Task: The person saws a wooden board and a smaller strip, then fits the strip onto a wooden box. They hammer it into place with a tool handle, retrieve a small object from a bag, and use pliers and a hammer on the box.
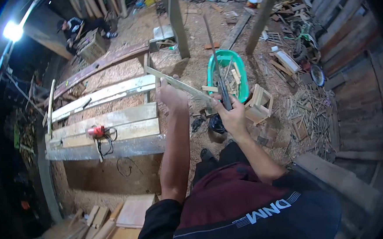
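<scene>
My left hand (172, 94) is closed around the near-left part of a pale wooden strip (189, 89), which slants down to the right. The strip's other end reaches the thumb of my right hand (232, 116). My right hand is closed on the lower end of a long, dark, narrow blade-like tool (221, 79), which points away from me and overlaps the green plastic tub (209, 74) in this view. Inside that tub lie several short wood offcuts (236, 76).
To the left, a bench of long planks (125, 116) carries a red power tool (97, 132) with a dark cord. A small wooden frame (259, 104) stands right of the tub. Wooden posts (178, 28) rise ahead. A seated person (78, 30) is at the far left. Sticks (309, 116) litter the right.
</scene>
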`<control>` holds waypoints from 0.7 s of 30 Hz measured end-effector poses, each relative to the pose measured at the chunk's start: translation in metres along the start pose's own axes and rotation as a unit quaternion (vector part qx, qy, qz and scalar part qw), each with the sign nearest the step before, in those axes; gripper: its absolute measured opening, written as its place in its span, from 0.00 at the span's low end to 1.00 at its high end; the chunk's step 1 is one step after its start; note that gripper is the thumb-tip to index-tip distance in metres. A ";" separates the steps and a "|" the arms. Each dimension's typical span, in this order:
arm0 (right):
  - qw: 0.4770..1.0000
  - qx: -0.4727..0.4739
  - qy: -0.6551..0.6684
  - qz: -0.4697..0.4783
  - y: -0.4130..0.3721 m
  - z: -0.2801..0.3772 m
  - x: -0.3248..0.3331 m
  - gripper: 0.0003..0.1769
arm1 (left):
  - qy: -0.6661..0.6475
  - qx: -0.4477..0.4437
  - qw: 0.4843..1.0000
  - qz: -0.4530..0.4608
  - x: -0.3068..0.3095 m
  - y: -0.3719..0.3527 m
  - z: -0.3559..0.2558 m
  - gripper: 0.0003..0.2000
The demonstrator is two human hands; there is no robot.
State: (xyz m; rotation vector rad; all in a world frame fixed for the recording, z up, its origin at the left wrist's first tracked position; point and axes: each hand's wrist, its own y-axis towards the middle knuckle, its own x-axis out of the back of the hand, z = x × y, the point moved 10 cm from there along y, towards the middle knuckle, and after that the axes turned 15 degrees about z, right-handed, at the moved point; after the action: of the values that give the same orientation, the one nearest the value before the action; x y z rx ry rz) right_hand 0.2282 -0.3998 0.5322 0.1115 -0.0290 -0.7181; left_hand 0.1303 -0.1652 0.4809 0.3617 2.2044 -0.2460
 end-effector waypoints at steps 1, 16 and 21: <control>1.000 0.003 0.002 -0.014 -0.007 0.013 0.005 0.12 | -0.008 0.008 1.000 0.008 -0.012 0.000 0.006 0.15; 0.965 0.097 0.065 -0.235 -0.047 0.076 0.199 0.15 | 0.134 0.133 0.965 0.183 -0.047 -0.109 0.072 0.16; 0.970 0.064 -0.065 -0.225 -0.057 0.105 0.254 0.16 | 0.286 0.285 0.807 0.430 -0.119 -0.196 0.109 0.21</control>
State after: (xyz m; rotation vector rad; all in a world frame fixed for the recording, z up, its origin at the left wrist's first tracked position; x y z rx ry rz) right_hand 0.3752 -0.6193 0.6273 0.1981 -0.1803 -1.1766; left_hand 0.2128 -0.4024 0.5187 1.9227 2.2130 -0.3096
